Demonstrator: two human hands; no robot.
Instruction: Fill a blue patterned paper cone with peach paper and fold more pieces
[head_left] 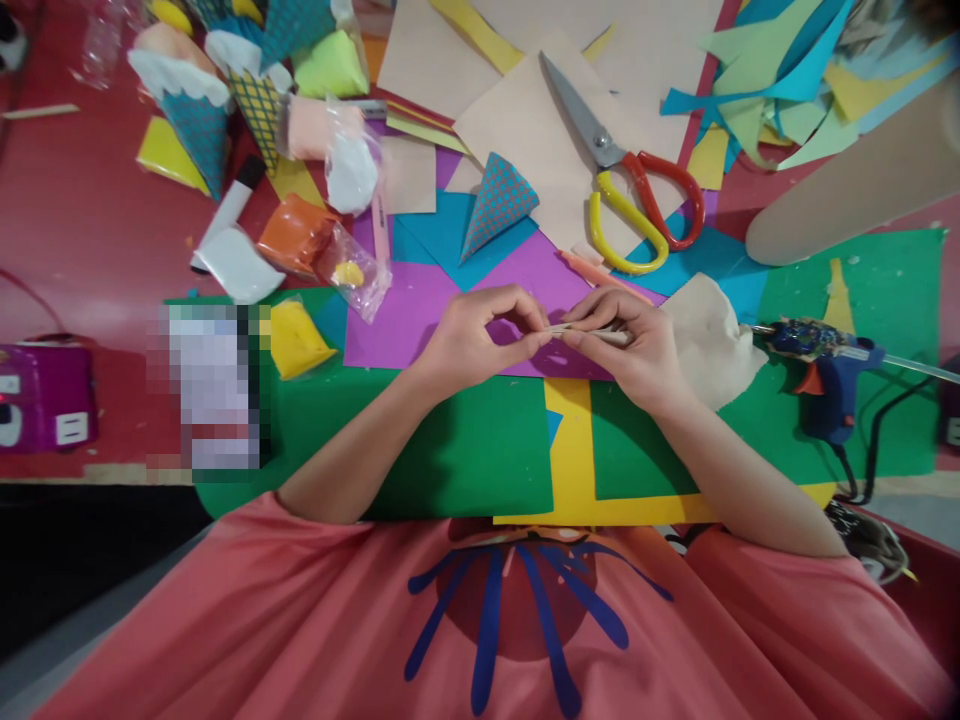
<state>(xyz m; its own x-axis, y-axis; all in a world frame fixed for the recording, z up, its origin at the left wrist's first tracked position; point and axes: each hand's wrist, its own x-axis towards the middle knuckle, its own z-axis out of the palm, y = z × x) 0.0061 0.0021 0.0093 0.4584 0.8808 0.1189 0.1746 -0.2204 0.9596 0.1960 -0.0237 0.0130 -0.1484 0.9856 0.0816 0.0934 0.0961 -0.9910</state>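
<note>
Thin beige strips (559, 329), perhaps sticks or folded paper, are pinched between my two hands above the purple sheet (390, 320). My left hand (480, 335) grips their left end with thumb and fingertips. The right end is in the closed fingers of my right hand (634, 345). Just beyond my hands lie a small blue patterned cone (499, 200) and an orange-pink pen (600, 275). Large scissors (600, 145) with red and yellow handles rest on beige paper. A torn-edged beige piece (709, 345) lies beside my right hand.
A glue gun (829, 385) with its cable lies at right, below a beige roll (855, 190). Clay packets (296, 235) and decorated cones (191, 120) crowd the upper left. A blurred rectangular object (214, 385) is at left. Paper scraps (787, 80) pile up at upper right.
</note>
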